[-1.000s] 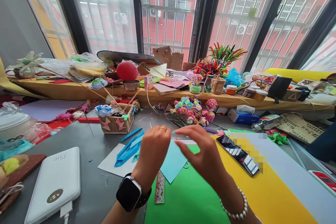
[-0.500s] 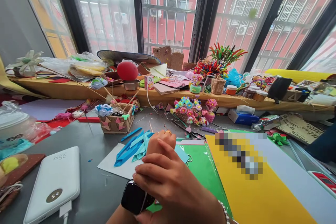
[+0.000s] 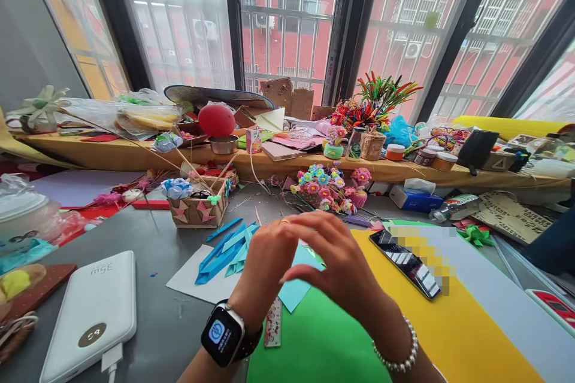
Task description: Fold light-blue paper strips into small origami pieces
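At the near edge, a power bank (image 3: 96, 299) lies on the left with a white plug (image 3: 112, 356) in its end, presumably to charge something. In the near middle, the left forearm wears a smartwatch (image 3: 223, 335), its screen lit and facing up; the right wears a beaded bracelet (image 3: 406, 359). Here's the left hand (image 3: 269, 251), back uppermost, fingers folded out of sight, so whether they're clenched or grasping anything can't be told. Over to the right hand (image 3: 335, 257): thumb and fingers arched apart with no object visible between them, fingertips up by the left knuckles; contact there is unclear. Just beneath, the light blue paper (image 3: 294, 296) lies on a green sheet (image 3: 314, 341) beside a ruler (image 3: 273, 323), perhaps to stay within reach. To the right, a phone (image 3: 406, 266) rests on the yellow sheet (image 3: 471, 335), seemingly set aside to leave room. Left of the hands, folded blue strips (image 3: 218, 257) sit on white paper (image 3: 184, 278), probably grouped together. Farther off, a decorated box (image 3: 200, 215) keeps sticks upright, craft flowers (image 3: 323, 182) cluster rightward, and on the far ledge (image 3: 135, 158) a metal bowl (image 3: 223, 145) seems to steady a red balloon (image 3: 216, 121).
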### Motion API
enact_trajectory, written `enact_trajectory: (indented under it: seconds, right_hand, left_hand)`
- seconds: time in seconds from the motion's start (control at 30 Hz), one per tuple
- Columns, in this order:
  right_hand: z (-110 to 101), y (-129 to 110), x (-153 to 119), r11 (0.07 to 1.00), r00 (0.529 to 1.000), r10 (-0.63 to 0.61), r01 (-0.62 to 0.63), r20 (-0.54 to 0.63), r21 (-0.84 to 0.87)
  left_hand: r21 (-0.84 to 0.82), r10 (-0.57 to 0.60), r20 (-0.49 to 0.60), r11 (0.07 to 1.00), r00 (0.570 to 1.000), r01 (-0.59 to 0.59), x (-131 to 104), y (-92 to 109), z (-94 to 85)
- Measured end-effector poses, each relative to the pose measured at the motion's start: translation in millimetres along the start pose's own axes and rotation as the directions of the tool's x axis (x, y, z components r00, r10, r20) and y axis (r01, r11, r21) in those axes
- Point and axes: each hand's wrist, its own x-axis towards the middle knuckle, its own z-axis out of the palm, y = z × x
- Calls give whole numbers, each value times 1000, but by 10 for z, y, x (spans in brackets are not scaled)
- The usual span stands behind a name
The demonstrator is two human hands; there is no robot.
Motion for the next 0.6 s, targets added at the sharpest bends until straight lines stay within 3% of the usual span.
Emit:
enact_trajectory:
  seconds: [0.13,0.27,0.37,0.47,0.6]
  right_hand:
    - [-82,253,-43,981,980,193,-192,49,-28]
    - [-103,364,-60,889,908,412,-418,73,189]
    - [-121,352,-50,700,823,555,-541,122,466]
    - [-143,313,-38,525,755,635,-577,164,626]
    - [-152,276,-30,455,736,653,-569,178,685]
  left_hand:
    - [160,-20,70,987,997,9,39,-11,-104]
    - [-207,-75,21,975,997,78,57,-55,-173]
    - [-503,-138,82,849,987,161,63,-71,-227]
    - [-692,-185,191,671,964,266,66,-47,-271]
    - [-778,-217,286,516,933,358,71,20,-304]
